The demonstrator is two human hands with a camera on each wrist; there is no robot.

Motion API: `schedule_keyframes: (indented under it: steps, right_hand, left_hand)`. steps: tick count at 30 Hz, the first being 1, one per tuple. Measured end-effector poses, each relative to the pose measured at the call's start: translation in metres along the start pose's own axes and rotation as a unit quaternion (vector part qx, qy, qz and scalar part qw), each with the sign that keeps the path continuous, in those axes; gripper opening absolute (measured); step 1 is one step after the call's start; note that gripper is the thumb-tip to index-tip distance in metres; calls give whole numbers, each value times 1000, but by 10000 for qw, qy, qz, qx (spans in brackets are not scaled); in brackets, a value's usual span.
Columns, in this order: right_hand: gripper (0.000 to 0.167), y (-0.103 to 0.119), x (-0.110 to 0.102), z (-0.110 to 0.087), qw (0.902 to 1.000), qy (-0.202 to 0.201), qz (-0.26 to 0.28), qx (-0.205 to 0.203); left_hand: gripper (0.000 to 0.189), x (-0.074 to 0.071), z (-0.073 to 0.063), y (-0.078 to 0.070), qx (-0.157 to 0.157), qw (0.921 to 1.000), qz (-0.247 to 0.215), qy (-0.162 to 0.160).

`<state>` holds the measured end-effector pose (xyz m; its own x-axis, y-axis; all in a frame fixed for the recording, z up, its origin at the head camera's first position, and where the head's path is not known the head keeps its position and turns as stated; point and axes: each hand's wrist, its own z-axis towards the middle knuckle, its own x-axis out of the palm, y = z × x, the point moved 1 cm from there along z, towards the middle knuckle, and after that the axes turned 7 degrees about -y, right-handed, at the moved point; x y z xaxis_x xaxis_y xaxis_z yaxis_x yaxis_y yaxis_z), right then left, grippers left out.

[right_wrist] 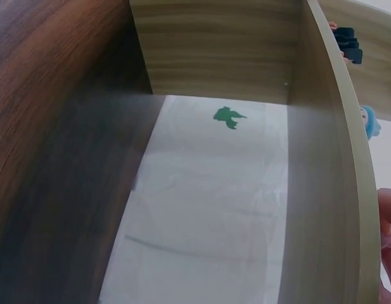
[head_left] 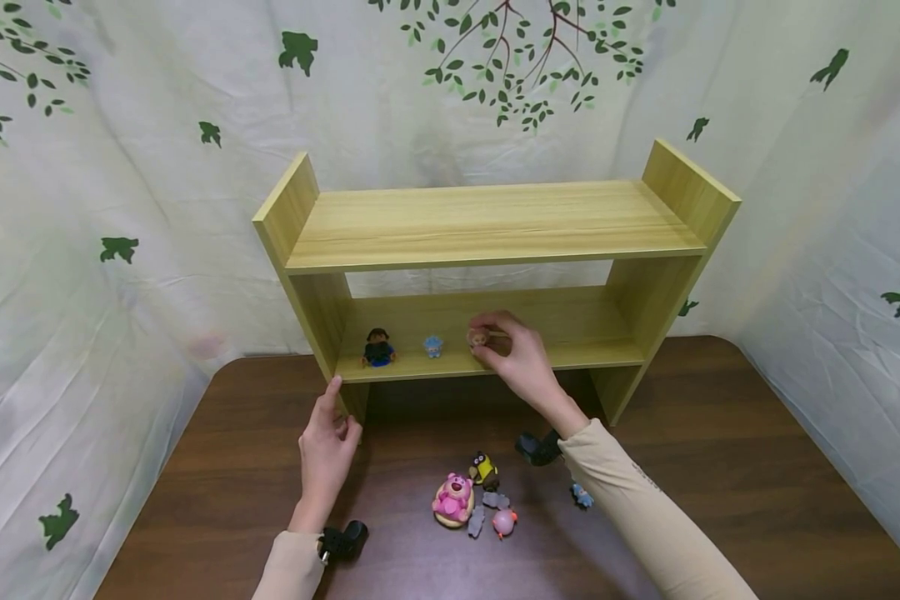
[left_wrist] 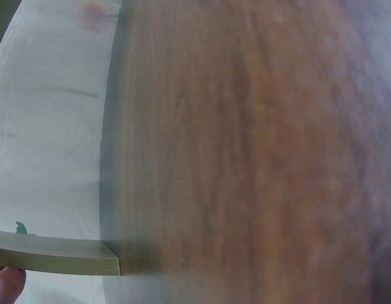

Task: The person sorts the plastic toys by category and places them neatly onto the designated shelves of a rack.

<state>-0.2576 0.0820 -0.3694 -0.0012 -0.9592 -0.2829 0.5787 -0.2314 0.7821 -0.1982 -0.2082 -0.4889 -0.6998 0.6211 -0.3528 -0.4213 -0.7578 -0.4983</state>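
Note:
My right hand [head_left: 521, 354] pinches a small pinkish-brown figurine [head_left: 477, 337] between thumb and fingers at the middle shelf of a wooden shelf unit [head_left: 495, 221]. To its left on that shelf stand a light-blue figurine [head_left: 432, 347] and a dark-haired figurine [head_left: 378, 348] in dark clothes. With a fingertip, my left hand [head_left: 326, 450] touches the unit's left front edge near the middle board; it holds nothing. In the right wrist view, fingers [right_wrist: 389, 206] and part of the pinched figurine show at the right edge.
On the brown table [head_left: 217, 467] before the unit lie a pink bear figurine [head_left: 453, 500], a yellow-and-black figurine [head_left: 483, 471], grey pieces [head_left: 476, 522] and a round pink figurine [head_left: 505, 522]. A blue figurine [head_left: 581, 495] lies beside the right forearm. A leaf-printed cloth [head_left: 157, 167] hangs behind.

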Motion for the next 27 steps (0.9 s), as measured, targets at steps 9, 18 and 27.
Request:
schedule_keyframes:
  steps: [9, 18, 27]
  right_hand:
    - [32, 0, 1, -1, 10000, -9, -71, -9]
    - [33, 0, 0, -1, 10000, 52, -35, -43]
    - [34, 2, -2, -3, 9999, 128, -68, 9]
  left_hand:
    - [83, -1, 0, 0, 23, 10000, 4, -15]
    - [83, -1, 0, 0, 26, 10000, -29, -43]
    - [82, -1, 1, 0, 37, 10000, -54, -62]
